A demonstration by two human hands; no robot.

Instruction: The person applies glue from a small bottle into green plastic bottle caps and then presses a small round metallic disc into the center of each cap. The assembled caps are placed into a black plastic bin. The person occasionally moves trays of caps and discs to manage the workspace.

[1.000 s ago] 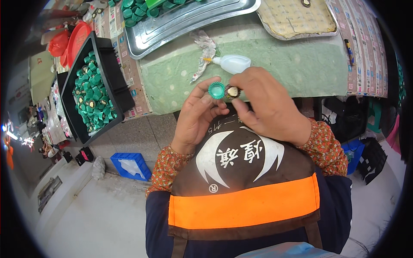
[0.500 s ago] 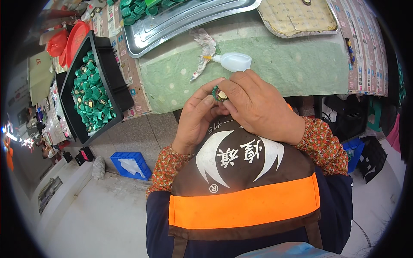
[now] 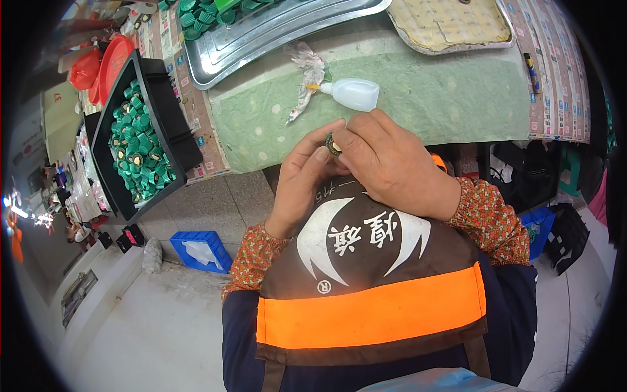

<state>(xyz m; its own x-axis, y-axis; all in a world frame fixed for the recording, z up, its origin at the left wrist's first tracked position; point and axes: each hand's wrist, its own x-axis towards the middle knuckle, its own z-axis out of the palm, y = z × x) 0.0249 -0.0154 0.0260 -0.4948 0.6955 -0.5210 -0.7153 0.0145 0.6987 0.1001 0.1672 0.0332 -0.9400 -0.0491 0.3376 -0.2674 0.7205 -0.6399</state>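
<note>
Between my two hands, above my apron's top edge, is a small green fluted cup-shaped piece point(image 3: 333, 144) with a dark inside and a cream-coloured centre. My left hand point(image 3: 305, 171) is closed around its left side, with fingertips and thumb on it. The thumb and fingers of my right hand point(image 3: 386, 158) pinch the other side and cover part of it. Just beyond my hands, a white squeeze bottle point(image 3: 356, 94) with a yellow tip lies on the green cloth point(image 3: 424, 98). Its tip rests against a crumpled white tissue point(image 3: 304, 81).
A black bin point(image 3: 171, 140) at the left holds many similar green pieces point(image 3: 138, 140). At the back are a metal tray point(image 3: 274, 39) and a cloth-lined tray point(image 3: 450, 26). A marker point(image 3: 531, 73) lies at the right. A blue crate point(image 3: 200, 251) stands on the floor.
The cup-shaped piece has turned, so its cream centre shows narrower now. Both hands keep hold of it, with only small finger movements.
</note>
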